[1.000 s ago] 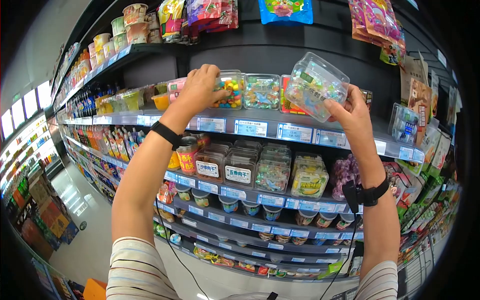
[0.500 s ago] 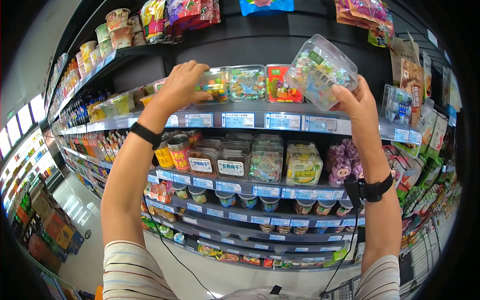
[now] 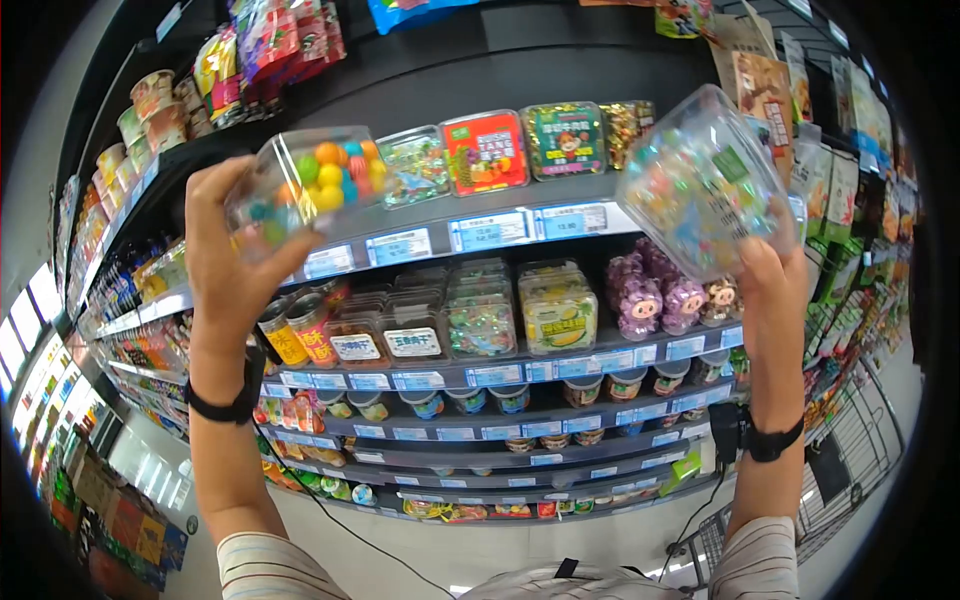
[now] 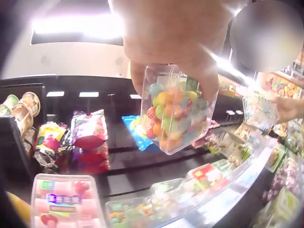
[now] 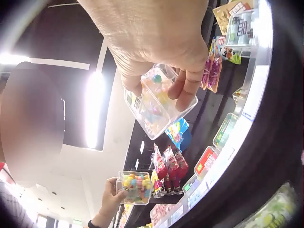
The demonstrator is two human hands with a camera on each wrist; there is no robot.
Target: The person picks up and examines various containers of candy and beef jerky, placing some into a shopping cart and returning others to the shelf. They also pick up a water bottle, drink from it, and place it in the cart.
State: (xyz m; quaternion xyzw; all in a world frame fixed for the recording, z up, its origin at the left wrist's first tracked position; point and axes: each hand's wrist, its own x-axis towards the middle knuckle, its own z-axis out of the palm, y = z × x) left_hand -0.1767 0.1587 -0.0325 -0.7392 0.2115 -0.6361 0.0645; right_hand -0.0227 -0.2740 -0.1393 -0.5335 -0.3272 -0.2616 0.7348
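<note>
Upper left: left hand (image 3: 228,262) grips ball-sweet box (image 3: 325,178) | upper right: right hand (image 3: 774,288) grips wrapped-sweet box (image 3: 695,190) | likely comparing; next wants steadiness

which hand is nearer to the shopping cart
Right. The right hand is raised above the shopping cart, on the cart's side of the view; the left hand is up on the opposite side, well away from it.
</note>
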